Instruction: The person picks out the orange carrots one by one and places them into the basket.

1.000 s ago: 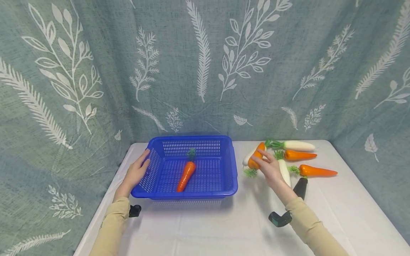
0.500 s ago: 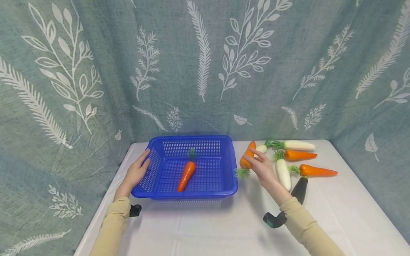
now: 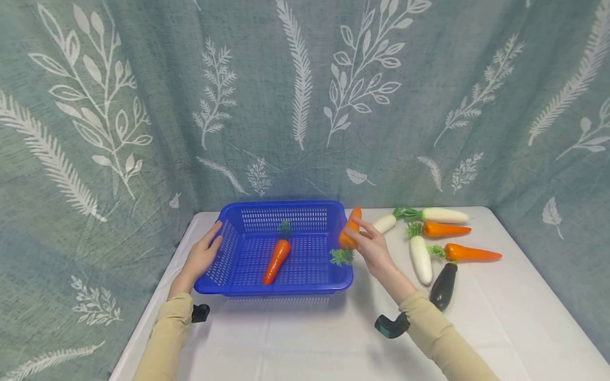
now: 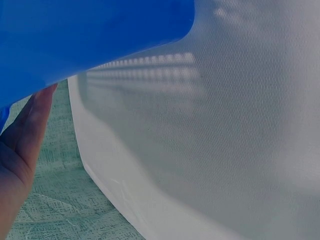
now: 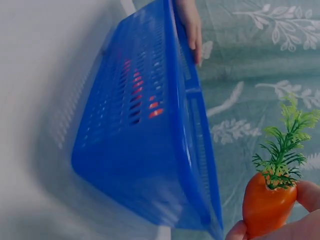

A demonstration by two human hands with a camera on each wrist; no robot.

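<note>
The left hand (image 3: 200, 259) lies straight-fingered against the blue basket (image 3: 274, 290) near the far left corner of the table (image 3: 295, 344), while the right hand (image 3: 378, 254) pinches a carrot (image 3: 349, 237) by the basket's right rim, its leafy top (image 3: 341, 257) best kept clear of that edge before any lowering.

Held carrot (image 3: 345, 242) shifted left, seemingly over basket rim (image 3: 286, 289)

Right grip (image 3: 374, 248) pinches a carrot (image 3: 350, 224) — left grip (image 3: 201, 259) touches a basket (image 3: 274, 290).
</note>
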